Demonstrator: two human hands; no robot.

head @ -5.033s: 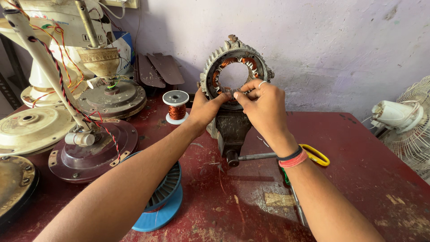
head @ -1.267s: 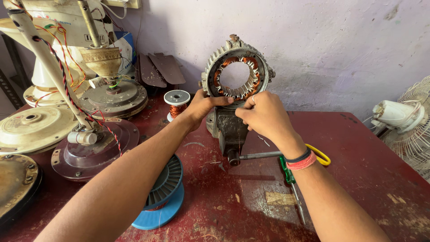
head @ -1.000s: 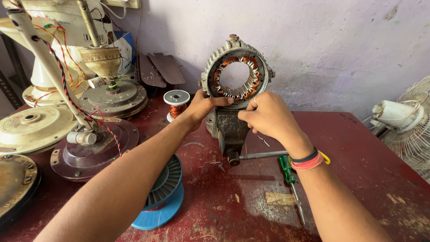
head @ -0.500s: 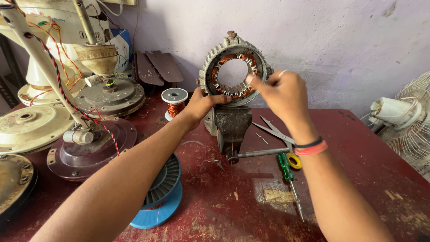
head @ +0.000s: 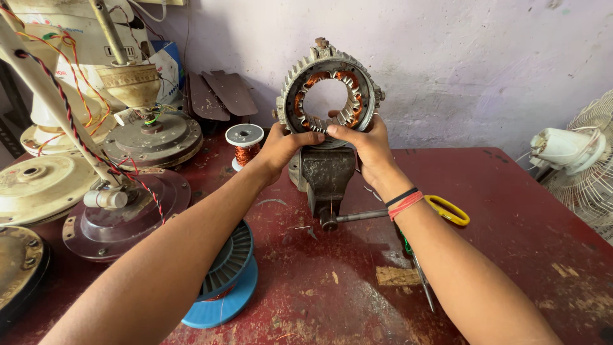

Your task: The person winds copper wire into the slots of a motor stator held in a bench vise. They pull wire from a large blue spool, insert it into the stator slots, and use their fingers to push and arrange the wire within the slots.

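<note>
A round metal motor stator [head: 327,94] with copper windings stands upright, clamped in a dark bench vise [head: 327,176] at the middle of the red table. My left hand [head: 282,145] holds the stator's lower left rim, thumb stretched across its bottom edge. My right hand [head: 364,144] grips the lower right rim, its forefinger pointing left along the inner teeth. Both hands meet under the ring's opening.
A spool of copper wire [head: 244,145] stands left of the vise. Yellow-handled scissors [head: 448,209] and a screwdriver [head: 418,271] lie under my right forearm. A blue-based ribbed disc [head: 228,281], ceiling fan housings [head: 124,217] and a table fan [head: 578,160] ring the table [head: 523,255].
My right hand dropped from the stator's upper right side to its lower rim. The left hand stayed on the lower left rim.
</note>
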